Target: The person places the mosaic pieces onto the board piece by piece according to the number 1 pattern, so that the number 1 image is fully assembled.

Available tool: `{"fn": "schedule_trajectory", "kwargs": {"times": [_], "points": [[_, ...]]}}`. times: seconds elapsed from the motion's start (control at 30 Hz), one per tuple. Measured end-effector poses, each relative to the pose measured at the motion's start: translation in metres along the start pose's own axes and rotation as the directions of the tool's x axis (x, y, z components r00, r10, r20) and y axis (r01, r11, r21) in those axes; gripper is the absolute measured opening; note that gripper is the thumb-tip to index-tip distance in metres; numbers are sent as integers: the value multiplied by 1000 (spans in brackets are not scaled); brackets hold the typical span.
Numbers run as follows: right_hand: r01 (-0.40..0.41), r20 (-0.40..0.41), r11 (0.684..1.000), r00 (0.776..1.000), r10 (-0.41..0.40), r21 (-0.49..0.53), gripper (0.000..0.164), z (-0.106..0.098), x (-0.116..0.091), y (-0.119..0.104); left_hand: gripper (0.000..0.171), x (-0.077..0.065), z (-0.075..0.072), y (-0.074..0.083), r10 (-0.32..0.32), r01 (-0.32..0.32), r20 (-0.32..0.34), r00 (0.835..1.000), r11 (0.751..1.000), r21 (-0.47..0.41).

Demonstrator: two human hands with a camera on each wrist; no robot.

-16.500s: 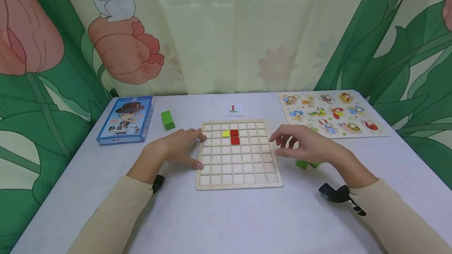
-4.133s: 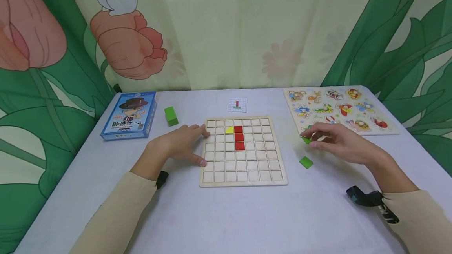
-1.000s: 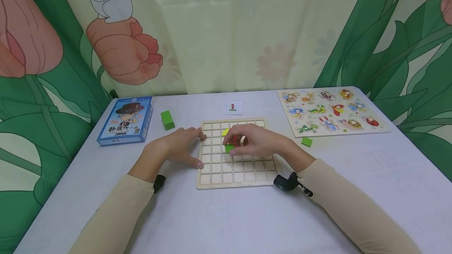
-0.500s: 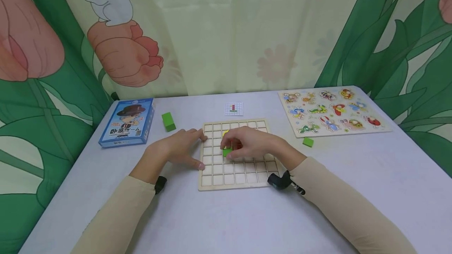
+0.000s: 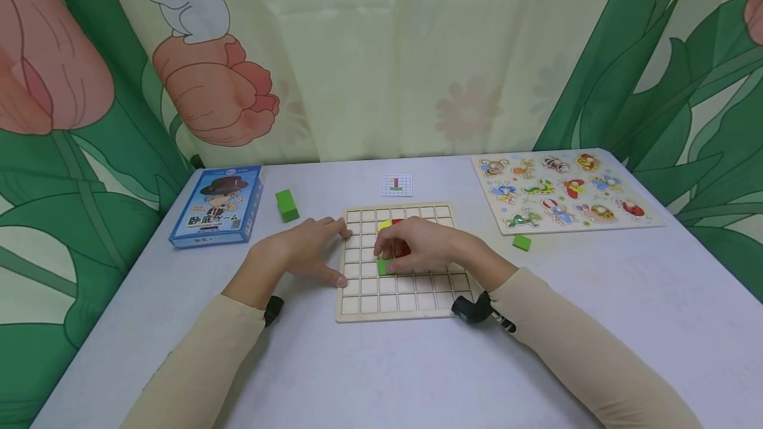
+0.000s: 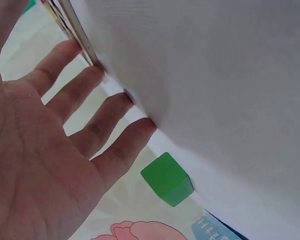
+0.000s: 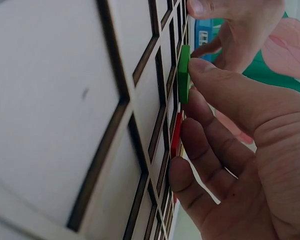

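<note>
The wooden grid board [image 5: 363, 308] lies on the table in the head view. My left hand [image 5: 304, 247] rests at its left edge, thumb and fingers spread and touching the rim. My right hand [image 5: 420, 243] is over the board, pinching a square green tile [image 5: 383, 267] between thumb and fingertip at a cell. The right wrist view shows this green tile [image 7: 184, 75] at the board surface, with a red tile [image 7: 176, 135] beside it. A yellow piece [image 5: 384, 224] and a red tile [image 5: 397, 222] show beyond my fingers; other red is partly hidden.
Another green tile [image 5: 521, 243] lies right of the board. A green block [image 5: 287, 205] and a blue box [image 5: 217, 207] stand at the left. A small grid card [image 5: 396, 185] lies behind the board, and an insect picture board [image 5: 566, 187] at the back right.
A third red tile joined the board column earlier. My right hand took a green tile from the right, brought it over the board, then lowered it nearer. My left hand stayed at the edge.
</note>
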State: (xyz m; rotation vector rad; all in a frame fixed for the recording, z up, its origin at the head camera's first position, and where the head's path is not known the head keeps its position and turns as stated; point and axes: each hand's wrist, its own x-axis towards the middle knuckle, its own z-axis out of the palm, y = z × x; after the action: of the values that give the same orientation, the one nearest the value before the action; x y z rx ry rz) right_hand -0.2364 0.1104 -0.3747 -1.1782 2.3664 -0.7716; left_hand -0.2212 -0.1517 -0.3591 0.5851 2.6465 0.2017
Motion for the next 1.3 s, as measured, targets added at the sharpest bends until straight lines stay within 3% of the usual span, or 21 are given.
{"fn": "schedule_trajectory", "kwargs": {"times": [0.57, 0.87, 1.07, 1.3], "points": [[25, -6, 997, 1000, -26, -75, 18, 0, 1, -8, 90, 0, 3, -3, 1, -1, -11, 1000, 1000, -1], [24, 6, 997, 1000, -24, -73, 21, -6, -10, -11, 90, 2, 2, 0, 1, -1, -6, 1000, 1000, 5], [41, -37, 997, 998, -44, -63, 23, -11, -21, -11, 92, 1, 4, 0, -18, 18, -4, 1000, 1000, 1], [72, -85, 996, 994, -75, -44, 13, -17, -37, -4, 93, -1, 5, -1, -26, 26, -5, 1000, 999, -18]]}}
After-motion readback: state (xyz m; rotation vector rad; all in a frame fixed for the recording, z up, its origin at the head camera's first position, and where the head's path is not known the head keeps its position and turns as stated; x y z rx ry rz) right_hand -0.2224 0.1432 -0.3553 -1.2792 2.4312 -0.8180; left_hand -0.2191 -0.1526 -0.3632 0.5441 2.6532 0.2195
